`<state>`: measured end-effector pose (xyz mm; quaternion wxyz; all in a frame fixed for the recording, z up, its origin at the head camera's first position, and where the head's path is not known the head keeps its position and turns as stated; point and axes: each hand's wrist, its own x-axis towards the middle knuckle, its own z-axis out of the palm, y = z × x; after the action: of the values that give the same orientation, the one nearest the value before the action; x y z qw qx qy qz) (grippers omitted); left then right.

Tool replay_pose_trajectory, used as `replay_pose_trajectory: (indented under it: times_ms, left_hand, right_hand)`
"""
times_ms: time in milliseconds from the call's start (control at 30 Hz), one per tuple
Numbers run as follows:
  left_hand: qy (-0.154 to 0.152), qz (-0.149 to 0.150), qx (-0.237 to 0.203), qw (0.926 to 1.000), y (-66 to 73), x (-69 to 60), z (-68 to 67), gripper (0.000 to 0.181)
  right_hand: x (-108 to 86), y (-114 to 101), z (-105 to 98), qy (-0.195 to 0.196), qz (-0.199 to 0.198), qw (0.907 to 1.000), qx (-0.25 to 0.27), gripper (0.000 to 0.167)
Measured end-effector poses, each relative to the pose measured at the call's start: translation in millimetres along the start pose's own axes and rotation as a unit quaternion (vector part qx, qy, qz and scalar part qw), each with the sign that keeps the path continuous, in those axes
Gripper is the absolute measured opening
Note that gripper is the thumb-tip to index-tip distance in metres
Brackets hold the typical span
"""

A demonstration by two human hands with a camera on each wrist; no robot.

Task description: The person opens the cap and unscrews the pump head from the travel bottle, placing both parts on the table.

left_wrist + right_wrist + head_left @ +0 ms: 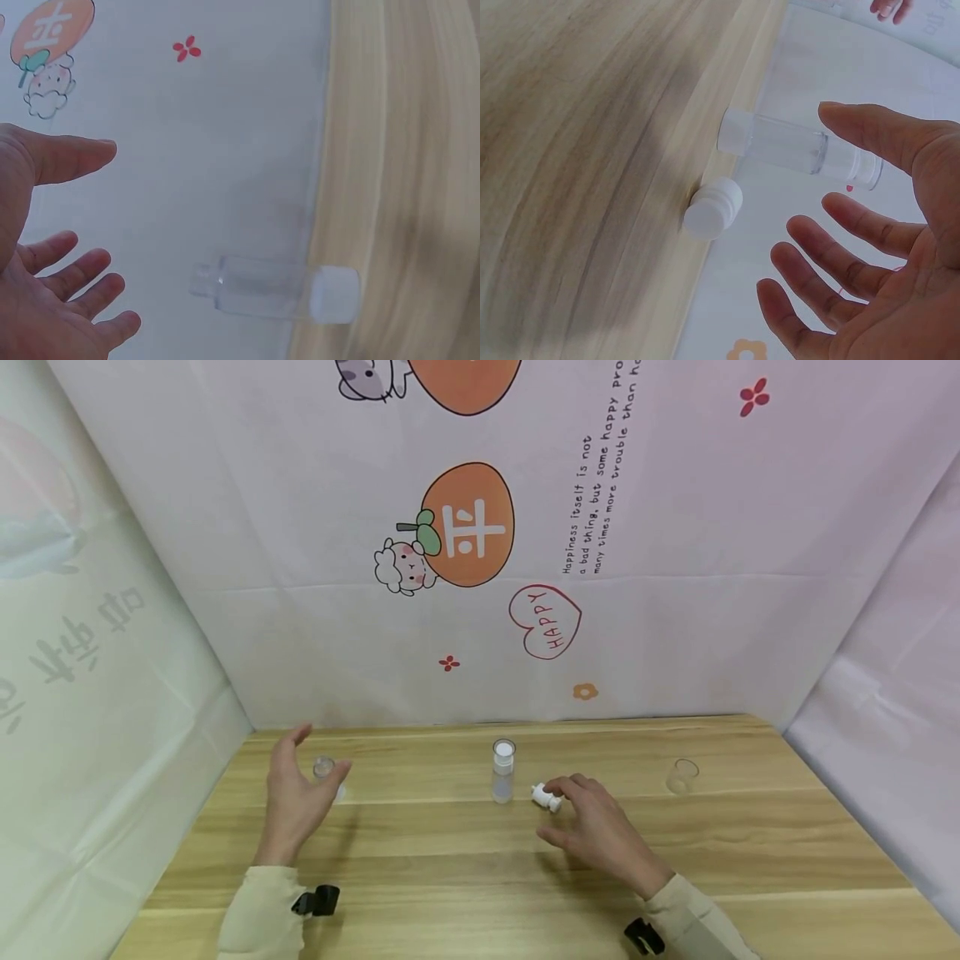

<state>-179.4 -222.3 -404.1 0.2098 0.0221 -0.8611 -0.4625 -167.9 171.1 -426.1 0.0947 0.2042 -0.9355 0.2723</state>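
Note:
My left hand (296, 797) is held above the table's left side, thumb and fingers spread apart, nothing between them. Just beyond it stands a clear bottle (262, 289) with a white base and an uncovered neck; in the head view the thumb partly hides this bottle (324, 767). My right hand (600, 827) hovers near a white pump head (546, 797) lying on its side, seen also in the right wrist view as a white pump head (714, 208). Its fingers are spread and hold nothing. Left of that piece stands a second bottle (502, 777), topped with a white pump inside a clear cover.
A clear cap (682, 777) stands on the wooden table (450, 893) at the right. A printed cloth (337, 652) rises along the table's back edge, with more cloth at both sides. Black straps are on both wrists.

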Motion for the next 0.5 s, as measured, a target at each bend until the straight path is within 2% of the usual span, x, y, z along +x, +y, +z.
replay_pose_trajectory:
  times_ms: [100, 267, 367, 500]
  left_hand:
    - [0.005, 0.018, -0.009, 0.9998, 7.8, -1.2, 2.2, 0.076]
    - [0.016, 0.066, -0.015, 0.9976, 17.9, -2.8, 9.2, 0.074]
    - [0.009, 0.096, -0.012, 0.9953, 22.2, -4.6, 16.4, 0.074]
    - [-0.006, 0.111, -0.008, 0.9937, 25.6, -6.8, 27.3, 0.075]
  right_hand:
    - [0.5, 0, 0, 0.000, 0.000, 1.0000, -0.003, 0.051]
    - [1.1, 0, 1, 0.002, 0.006, 1.0000, -0.006, 0.051]
    - [1.6, -1, 1, 0.004, 0.010, 0.9999, -0.008, 0.051]
    - [2.5, -1, 1, 0.005, 0.010, 0.9999, -0.007, 0.051]
